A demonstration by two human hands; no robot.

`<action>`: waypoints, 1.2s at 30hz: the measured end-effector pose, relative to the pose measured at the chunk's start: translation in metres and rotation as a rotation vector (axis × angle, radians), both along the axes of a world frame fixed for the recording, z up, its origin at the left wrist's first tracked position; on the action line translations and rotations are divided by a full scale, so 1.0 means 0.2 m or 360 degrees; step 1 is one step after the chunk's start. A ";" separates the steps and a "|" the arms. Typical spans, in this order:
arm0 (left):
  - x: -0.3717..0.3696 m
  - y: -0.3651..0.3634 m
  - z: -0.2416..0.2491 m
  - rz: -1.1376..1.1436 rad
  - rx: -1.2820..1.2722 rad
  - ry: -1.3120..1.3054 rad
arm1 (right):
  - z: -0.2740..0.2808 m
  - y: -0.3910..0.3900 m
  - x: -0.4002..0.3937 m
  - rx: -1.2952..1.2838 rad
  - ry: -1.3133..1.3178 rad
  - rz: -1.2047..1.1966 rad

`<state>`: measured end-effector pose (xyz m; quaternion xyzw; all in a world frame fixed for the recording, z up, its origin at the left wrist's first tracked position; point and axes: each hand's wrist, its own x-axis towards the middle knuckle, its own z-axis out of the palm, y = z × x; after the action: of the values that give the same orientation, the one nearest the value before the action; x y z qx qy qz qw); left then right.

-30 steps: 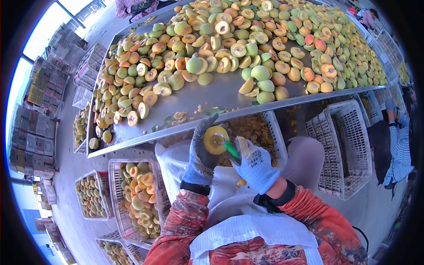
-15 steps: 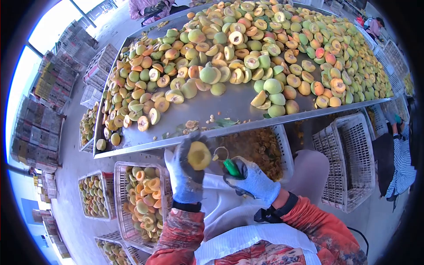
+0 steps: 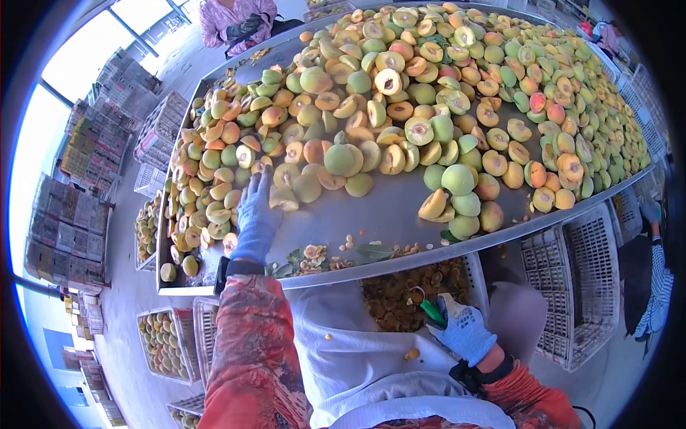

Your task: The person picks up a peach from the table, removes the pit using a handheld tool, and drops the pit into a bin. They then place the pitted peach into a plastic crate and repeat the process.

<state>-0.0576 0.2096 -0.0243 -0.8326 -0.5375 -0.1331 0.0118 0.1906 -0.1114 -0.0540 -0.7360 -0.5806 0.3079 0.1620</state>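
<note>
My left hand (image 3: 255, 218), in a blue-and-grey glove, reaches over the metal table (image 3: 321, 229) with its fingers stretched out and nothing in its grasp. Its fingertips are right at some cut peach halves (image 3: 284, 199) on the near left side of the pile. Lower right, my gloved right hand (image 3: 466, 330) is closed round the green handle of a pitting tool (image 3: 432, 312). The tool's thin curved metal loop points up and left, above a crate of brown pits and scraps (image 3: 389, 304) below the table edge.
A raised rim (image 3: 343, 274) runs along the table's near side, with leaves and loose pits (image 3: 314, 257) behind it. A crate of peaches (image 3: 166, 339) stands at lower left, white crates (image 3: 572, 286) at right. One person (image 3: 236, 21) is across the table, another (image 3: 654, 286) at far right.
My left hand no longer holds the peach half and has moved up and left from my lap to the pile. My right hand, still holding the pitting tool, has moved down and right.
</note>
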 end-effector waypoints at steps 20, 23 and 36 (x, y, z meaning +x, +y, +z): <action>0.01 -0.97 0.02 -0.0040 -0.1963 -0.3561 | 0.24 0.02 -0.31 0.0784 0.0257 0.0207; 0.04 -1.04 -0.04 -0.0123 -0.2187 -0.3524 | 0.32 0.02 -0.31 0.0759 0.0055 0.0279; 0.07 -1.23 0.27 0.0138 -0.1966 -0.2210 | 0.38 -0.02 -0.32 0.0700 -0.0254 0.0452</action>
<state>-0.0436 -0.0362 0.0302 -0.4041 -0.4301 -0.2912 -0.7529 0.1256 -0.1146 0.0214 -0.6162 -0.7419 0.1352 0.2269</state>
